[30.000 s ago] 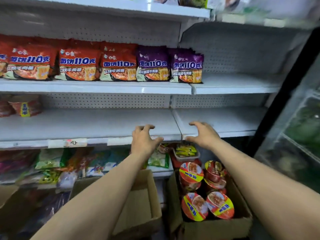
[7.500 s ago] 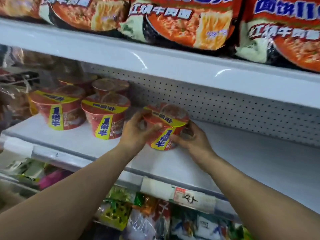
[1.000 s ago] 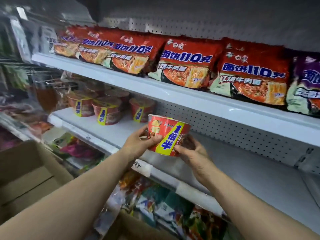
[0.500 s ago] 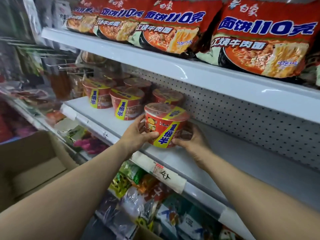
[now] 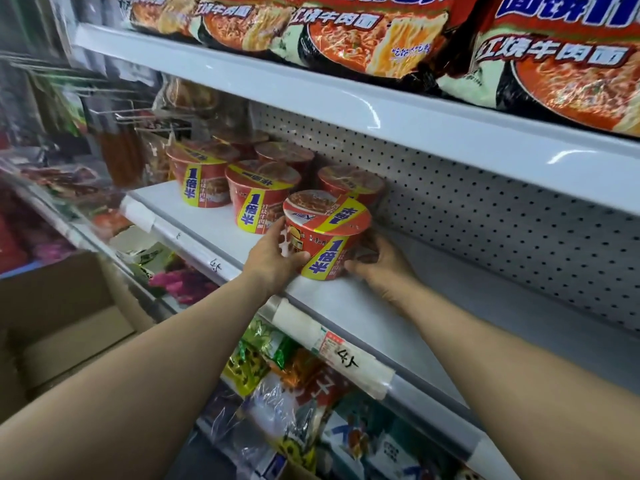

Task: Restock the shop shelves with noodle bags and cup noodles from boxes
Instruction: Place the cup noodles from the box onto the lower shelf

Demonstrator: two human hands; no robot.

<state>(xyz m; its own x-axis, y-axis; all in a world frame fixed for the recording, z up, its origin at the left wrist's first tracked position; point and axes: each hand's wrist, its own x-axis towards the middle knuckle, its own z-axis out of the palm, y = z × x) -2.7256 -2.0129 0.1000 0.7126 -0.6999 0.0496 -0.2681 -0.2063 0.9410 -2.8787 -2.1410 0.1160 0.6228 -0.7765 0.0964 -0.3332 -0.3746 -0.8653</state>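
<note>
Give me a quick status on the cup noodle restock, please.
Grip: left hand and right hand either side of the cup noodle. Upright, near the shelf front edge. Stocked cups close behind and left.

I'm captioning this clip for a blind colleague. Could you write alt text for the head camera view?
The left hand and right hand grip a red cup noodle at the front of a white shelf, just right of several matching cups; red noodle bags line the shelf above.
</note>
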